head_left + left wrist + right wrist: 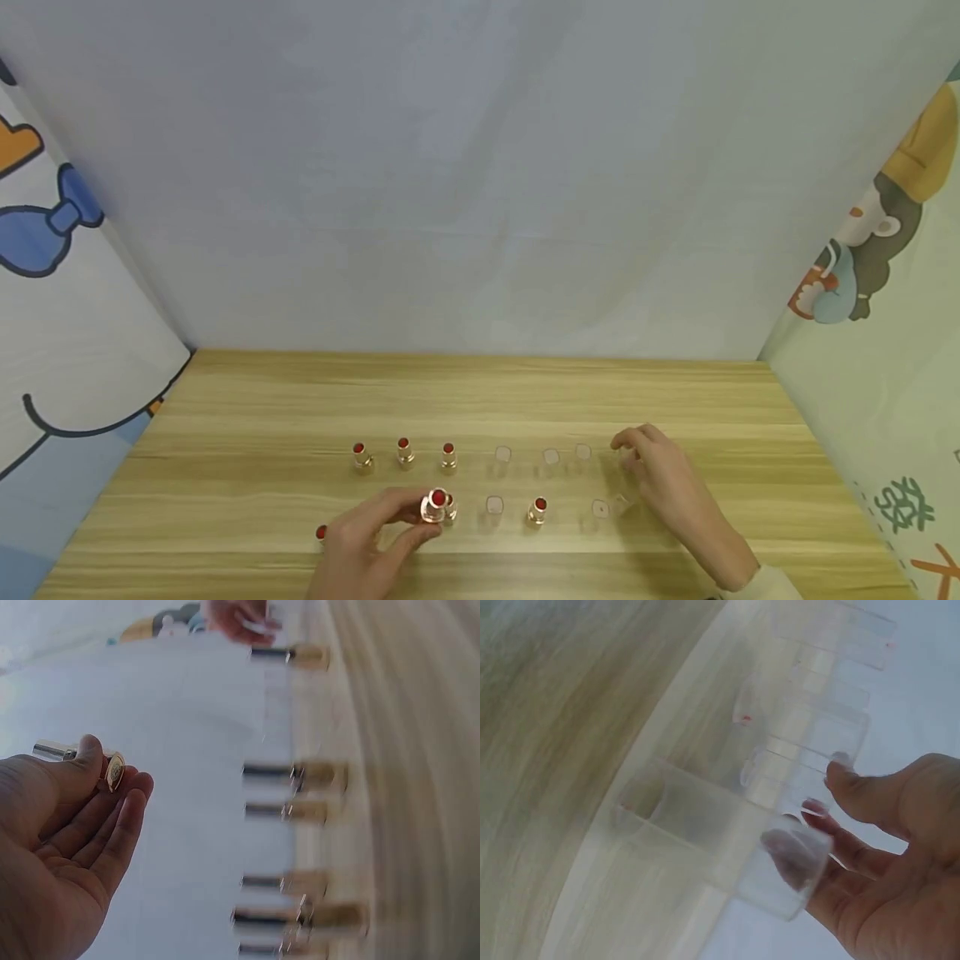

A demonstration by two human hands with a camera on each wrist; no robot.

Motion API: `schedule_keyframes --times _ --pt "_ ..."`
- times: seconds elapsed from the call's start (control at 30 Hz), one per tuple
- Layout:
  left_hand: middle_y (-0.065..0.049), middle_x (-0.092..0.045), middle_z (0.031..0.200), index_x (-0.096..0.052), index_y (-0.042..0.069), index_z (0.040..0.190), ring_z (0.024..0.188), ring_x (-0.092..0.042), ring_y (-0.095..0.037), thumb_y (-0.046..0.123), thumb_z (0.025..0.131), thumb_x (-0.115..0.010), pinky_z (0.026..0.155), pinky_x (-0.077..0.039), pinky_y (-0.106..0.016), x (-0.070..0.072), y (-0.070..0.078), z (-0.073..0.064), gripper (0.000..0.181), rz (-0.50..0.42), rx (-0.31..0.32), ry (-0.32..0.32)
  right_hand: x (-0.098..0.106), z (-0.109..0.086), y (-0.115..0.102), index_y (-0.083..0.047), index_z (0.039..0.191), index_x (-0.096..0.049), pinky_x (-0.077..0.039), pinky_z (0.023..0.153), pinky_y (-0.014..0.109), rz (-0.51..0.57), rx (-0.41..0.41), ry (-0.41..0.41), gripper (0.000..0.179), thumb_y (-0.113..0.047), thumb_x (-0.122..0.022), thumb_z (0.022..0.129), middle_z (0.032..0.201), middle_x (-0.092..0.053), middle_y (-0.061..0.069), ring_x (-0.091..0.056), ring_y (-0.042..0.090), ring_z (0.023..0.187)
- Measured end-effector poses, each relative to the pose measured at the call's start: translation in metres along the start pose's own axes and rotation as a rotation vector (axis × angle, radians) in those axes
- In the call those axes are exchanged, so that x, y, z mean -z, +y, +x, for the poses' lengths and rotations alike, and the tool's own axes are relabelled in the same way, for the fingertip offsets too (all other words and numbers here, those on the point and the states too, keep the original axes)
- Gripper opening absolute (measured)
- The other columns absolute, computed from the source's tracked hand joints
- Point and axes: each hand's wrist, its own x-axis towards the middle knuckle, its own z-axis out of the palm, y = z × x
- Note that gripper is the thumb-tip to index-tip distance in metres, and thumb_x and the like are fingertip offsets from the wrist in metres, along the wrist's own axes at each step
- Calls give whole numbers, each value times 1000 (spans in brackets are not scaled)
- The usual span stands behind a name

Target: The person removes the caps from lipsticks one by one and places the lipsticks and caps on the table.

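My left hand (363,542) pinches an uncapped lipstick (432,508) with a red top, raised above the table. In the left wrist view its shiny gold base (115,772) sticks out past the thumb, while the other fingers lie loosely extended. Farther right, my right hand (667,475) reaches down at a clear lipstick cap (627,455). Thumb and fingertips close around the upper end of that cap in the right wrist view, partly seen through clear plastic. A larger-looking clear cap (720,832) stands in front of those fingers, nearer the camera.
Several gold lipsticks with red tops, such as this back-row lipstick (405,454), stand on the wooden table (300,400). One lipstick (537,511) stands among the clear caps (494,506) right of centre. A pale cloth wall (480,208) closes off the back.
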Motion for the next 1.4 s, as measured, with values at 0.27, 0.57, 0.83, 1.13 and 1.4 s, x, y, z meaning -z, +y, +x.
schedule_keyframes --times 0.27,0.57,0.83,1.13,1.4 --pt "3 -81 92 -78 14 106 87 -68 16 -7 66 -92 82 -54 -4 45 0 3 48 272 281 77 9 -9 -6 -6 114 -71 -63 82 48 -69 31 65 27 3 -77 89 117 -70 16 -69 36 104" --pt "-2 -81 100 -76 12 115 86 -70 9 6 85 -85 77 -54 -5 73 -14 -3 32 291 726 -1 17 -31 -11 -7 114 -70 -61 84 51 -113 74 197 35 6 -81 84 115 -70 11 -67 34 107" --pt "-9 -79 108 -74 7 112 88 -67 9 6 87 -83 80 -58 -10 84 -46 -17 26 215 854 -134 16 -47 -18 -5 114 -71 -56 89 43 -129 181 379 47 15 -84 74 116 -69 9 -66 31 109" --pt "-19 -76 116 -70 -6 122 91 -74 -4 4 87 -83 81 -59 -13 83 -64 -32 39 139 1026 -217 11 -63 -23 -2 111 -72 -49 90 23 -138 237 466 50 17 -85 67 111 -70 11 -66 30 103" --pt "-17 -78 109 -71 -5 119 88 -73 -3 3 85 -84 80 -59 -14 80 -67 -38 37 166 1022 -237 1 -75 -18 -3 112 -72 -48 97 9 -93 369 493 52 -42 -37 113 107 -72 8 -68 26 95"
